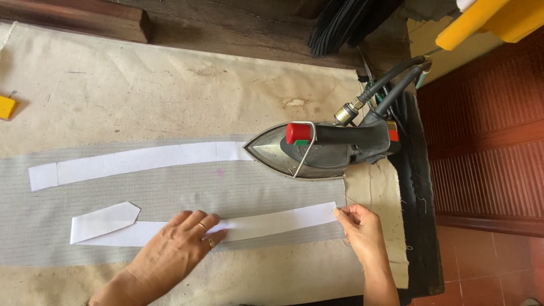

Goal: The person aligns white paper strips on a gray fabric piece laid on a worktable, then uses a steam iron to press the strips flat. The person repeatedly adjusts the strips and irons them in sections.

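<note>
White strip: lying flat on the grey fabric, near the front edge
Left hand: pressing it down, fingers spread
Right hand: pinching its right end
Iron: sitting on the 2nd strip

- The strip under my fingers is plain white.
- The cloth beneath it is grey with fine pale lines.
- The second strip is white too.
- The iron is silver with a black handle and a red knob.
- The desk cover is stained beige.
- The block is yellow.
</note>
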